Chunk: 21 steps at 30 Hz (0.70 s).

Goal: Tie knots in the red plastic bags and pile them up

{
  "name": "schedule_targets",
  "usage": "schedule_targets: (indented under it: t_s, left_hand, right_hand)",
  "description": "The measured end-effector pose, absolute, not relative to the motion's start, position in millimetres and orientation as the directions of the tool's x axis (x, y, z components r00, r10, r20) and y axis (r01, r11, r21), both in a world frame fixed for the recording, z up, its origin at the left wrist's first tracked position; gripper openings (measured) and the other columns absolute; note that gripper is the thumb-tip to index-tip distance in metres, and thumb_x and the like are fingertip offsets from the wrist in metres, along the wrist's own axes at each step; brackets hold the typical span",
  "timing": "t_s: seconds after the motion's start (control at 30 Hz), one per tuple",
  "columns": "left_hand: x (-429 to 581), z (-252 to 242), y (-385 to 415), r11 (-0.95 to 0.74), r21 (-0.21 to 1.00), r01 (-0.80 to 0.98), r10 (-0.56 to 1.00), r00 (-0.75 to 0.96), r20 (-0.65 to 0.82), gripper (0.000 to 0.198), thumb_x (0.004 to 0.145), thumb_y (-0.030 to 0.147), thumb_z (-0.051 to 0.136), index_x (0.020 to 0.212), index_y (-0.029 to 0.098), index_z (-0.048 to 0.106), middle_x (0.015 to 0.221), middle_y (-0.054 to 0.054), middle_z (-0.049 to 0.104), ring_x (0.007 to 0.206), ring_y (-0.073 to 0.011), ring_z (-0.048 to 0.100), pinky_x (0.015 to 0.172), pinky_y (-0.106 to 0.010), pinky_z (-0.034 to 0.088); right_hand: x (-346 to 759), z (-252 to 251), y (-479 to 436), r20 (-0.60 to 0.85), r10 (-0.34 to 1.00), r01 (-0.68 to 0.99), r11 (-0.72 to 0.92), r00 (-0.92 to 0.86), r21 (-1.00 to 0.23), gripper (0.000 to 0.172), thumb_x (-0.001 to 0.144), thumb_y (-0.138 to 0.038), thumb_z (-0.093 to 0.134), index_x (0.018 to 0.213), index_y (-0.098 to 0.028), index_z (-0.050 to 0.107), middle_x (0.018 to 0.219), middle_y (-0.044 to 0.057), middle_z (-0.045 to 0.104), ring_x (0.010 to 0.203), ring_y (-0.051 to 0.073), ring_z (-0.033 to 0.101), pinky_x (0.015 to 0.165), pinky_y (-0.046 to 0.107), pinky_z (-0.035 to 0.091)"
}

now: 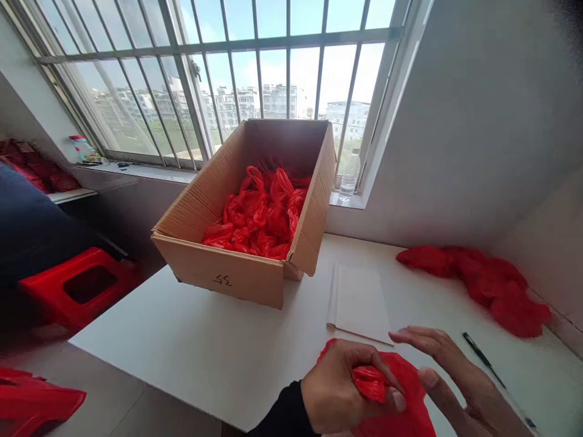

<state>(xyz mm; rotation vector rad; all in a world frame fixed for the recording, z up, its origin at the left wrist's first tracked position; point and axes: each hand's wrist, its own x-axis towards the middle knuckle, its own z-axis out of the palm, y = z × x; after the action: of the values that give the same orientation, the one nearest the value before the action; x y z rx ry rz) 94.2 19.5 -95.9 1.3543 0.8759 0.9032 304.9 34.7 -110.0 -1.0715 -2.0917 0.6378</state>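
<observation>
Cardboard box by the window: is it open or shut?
Open: the cardboard box has its top uncovered, showing red plastic bags inside.

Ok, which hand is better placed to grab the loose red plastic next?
Probably the right hand: it's open beside the spread red plastic, while the left hand is closed around a bunched part.

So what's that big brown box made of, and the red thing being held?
The big brown open box looks like dull corrugated cardboard: faint ridges inside. The crinkled red bundle in the left hand is probably thin, glossy plastic: it glints and creases.
</observation>
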Motion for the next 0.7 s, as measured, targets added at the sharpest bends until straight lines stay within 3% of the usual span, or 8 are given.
schedule_targets:
  t_s: [0.07,0.17,0.27,0.33,0.43,0.53,0.63,0.7]
  left_hand:
    - [92.4,-94.2,17.1,-0.057,0.998,0.031,0.906,0.422,0.038,0.003,0.074,0.014,0.065,0.075,0.015,0.068,0.075,-0.004,0.066,0.068,-0.015,0.056,0.066,-0.029,0.046]
    - [92.7,-104.6,19.3,-0.282,0.945,0.165,0.914,0.345,0.212,0.026,0.077,0.003,0.058,0.092,0.019,0.071,0.088,-0.006,0.068,0.077,-0.0175,0.06,0.069,-0.03,0.047]
    - [96.8,-126.8,23.9,-0.59,0.737,0.33,0.807,0.273,0.523,0.035,0.086,0.001,0.054,0.11,0.023,0.068,0.101,-0.008,0.069,0.087,-0.0173,0.066,0.07,-0.027,0.053]
    - [99.8,-141.4,26.0,-0.665,0.621,0.414,0.737,0.232,0.635,0.04,0.09,0.001,0.053,0.12,0.025,0.064,0.11,-0.008,0.067,0.096,-0.0171,0.068,0.075,-0.026,0.057]
    - [100.8,-153.6,28.0,-0.649,0.58,0.492,0.728,0.178,0.662,0.044,0.093,0.003,0.052,0.129,0.027,0.06,0.115,-0.008,0.065,0.104,-0.0172,0.067,0.081,-0.026,0.058]
    - [98.0,-153.4,30.6,-0.66,0.507,0.554,0.71,0.241,0.662,0.045,0.095,0.009,0.054,0.137,0.027,0.054,0.122,-0.009,0.064,0.117,-0.0207,0.06,0.094,-0.033,0.056]
    - [96.1,-149.8,31.9,-0.637,0.376,0.673,0.704,0.309,0.64,0.055,0.096,0.013,0.054,0.148,0.024,0.042,0.142,-0.011,0.055,0.139,-0.027,0.04,0.113,-0.047,0.041]
    - [94.8,-151.9,29.6,-0.619,0.332,0.712,0.723,0.351,0.596,0.059,0.098,0.012,0.047,0.154,0.02,0.031,0.153,-0.012,0.045,0.147,-0.0289,0.029,0.119,-0.052,0.031]
  right_hand:
    - [296.4,-104.3,35.6,0.233,0.871,0.5,0.448,-0.433,-0.741,0.038,0.101,-0.045,0.042,0.133,-0.032,0.058,0.126,0.007,0.067,0.124,0.026,0.058,0.103,0.044,0.05]
    - [285.3,-104.3,40.6,0.069,0.885,0.414,0.282,-0.46,-0.866,0.042,0.104,-0.046,0.033,0.129,-0.026,0.061,0.113,0.007,0.071,0.112,0.025,0.063,0.098,0.044,0.052]
    - [277.8,-112.3,47.0,0.06,0.862,0.279,0.228,-0.504,-0.933,0.04,0.105,-0.042,0.033,0.125,-0.023,0.062,0.101,0.005,0.07,0.093,0.02,0.065,0.091,0.038,0.053]
    - [275.7,-120.1,51.3,0.087,0.813,0.206,0.246,-0.575,-0.947,0.036,0.105,-0.039,0.035,0.123,-0.021,0.062,0.099,0.004,0.068,0.089,0.018,0.063,0.089,0.035,0.051]
    - [277.1,-130.4,57.0,0.092,0.786,0.154,0.232,-0.612,-0.961,0.031,0.104,-0.037,0.038,0.113,-0.019,0.062,0.094,0.004,0.066,0.085,0.017,0.06,0.08,0.032,0.051]
    - [280.4,-132.3,59.1,0.103,0.823,0.15,0.222,-0.559,-0.963,0.022,0.102,-0.034,0.045,0.103,-0.019,0.061,0.097,0.004,0.065,0.089,0.017,0.06,0.084,0.032,0.05]
    - [280.6,-125.5,56.3,0.159,0.859,0.13,0.252,-0.487,-0.959,0.015,0.101,-0.031,0.047,0.101,-0.021,0.058,0.11,0.005,0.062,0.104,0.018,0.058,0.097,0.035,0.046]
    - [281.6,-121.9,53.6,0.151,0.889,0.146,0.234,-0.432,-0.961,0.016,0.102,-0.033,0.044,0.101,-0.022,0.056,0.11,0.005,0.062,0.103,0.018,0.058,0.095,0.034,0.047]
